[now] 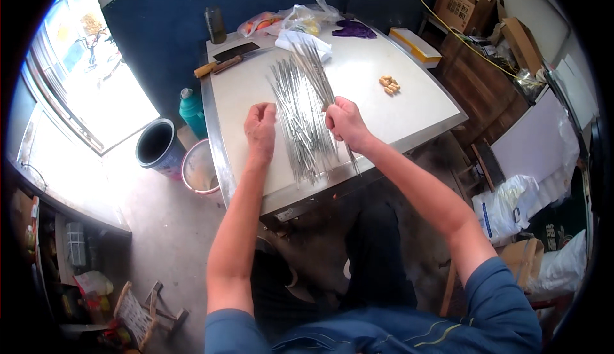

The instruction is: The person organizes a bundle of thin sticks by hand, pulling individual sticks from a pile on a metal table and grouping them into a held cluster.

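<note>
A loose pile of thin metal skewers (297, 111) lies lengthwise on the white tabletop (240, 88). My right hand (346, 124) is closed round a bundle of skewers (313, 72), held slantwise along the pile's right side. The ends of the bundle stick out beyond both sides of my fist. To the left of the pile is my left hand (260, 129), its fingers curled in and the tips slightly blurred. Whether a skewer is pinched in them is hidden.
Several peanut-like pieces (389, 85) lie right of the skewers. Knives (227, 65), a bottle (215, 26), plastic bags (300, 18) and a purple cloth (354, 29) sit along the far side. Buckets (201, 168) stand left of the table, a yellow-white box (414, 47) at its right edge.
</note>
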`<action>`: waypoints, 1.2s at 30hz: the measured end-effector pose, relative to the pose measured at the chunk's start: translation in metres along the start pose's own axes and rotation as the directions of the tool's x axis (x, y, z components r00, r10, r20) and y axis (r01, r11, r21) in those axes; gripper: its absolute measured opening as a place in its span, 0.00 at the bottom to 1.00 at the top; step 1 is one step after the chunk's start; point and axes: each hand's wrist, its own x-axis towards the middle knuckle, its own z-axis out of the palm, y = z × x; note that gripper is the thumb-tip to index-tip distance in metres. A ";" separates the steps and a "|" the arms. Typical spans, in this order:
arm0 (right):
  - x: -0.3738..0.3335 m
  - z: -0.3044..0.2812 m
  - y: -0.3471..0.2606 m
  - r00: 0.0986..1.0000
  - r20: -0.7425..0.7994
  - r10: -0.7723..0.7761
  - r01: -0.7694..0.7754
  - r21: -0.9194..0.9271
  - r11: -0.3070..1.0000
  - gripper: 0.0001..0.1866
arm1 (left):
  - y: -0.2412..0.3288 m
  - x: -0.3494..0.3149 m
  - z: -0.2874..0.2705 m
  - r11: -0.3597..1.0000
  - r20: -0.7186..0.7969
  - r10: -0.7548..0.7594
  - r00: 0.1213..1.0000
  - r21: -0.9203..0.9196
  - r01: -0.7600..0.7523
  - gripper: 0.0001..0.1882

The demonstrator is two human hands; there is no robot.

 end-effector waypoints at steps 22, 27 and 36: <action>-0.004 0.160 -0.003 0.775 0.401 -0.488 0.527 0.017 0.850 0.09 | 0.153 -0.018 -0.057 0.975 0.177 0.088 0.980 -0.217 -0.049 0.18; -0.010 0.147 0.020 0.897 0.298 -0.328 0.369 -0.092 0.925 0.06 | 0.123 -0.027 -0.051 0.988 0.247 0.048 0.968 -0.151 -0.011 0.16; -0.012 0.142 0.014 0.908 0.416 -0.052 0.096 -0.085 0.992 0.07 | 0.117 -0.033 -0.047 0.996 0.332 0.046 0.942 -0.084 -0.019 0.16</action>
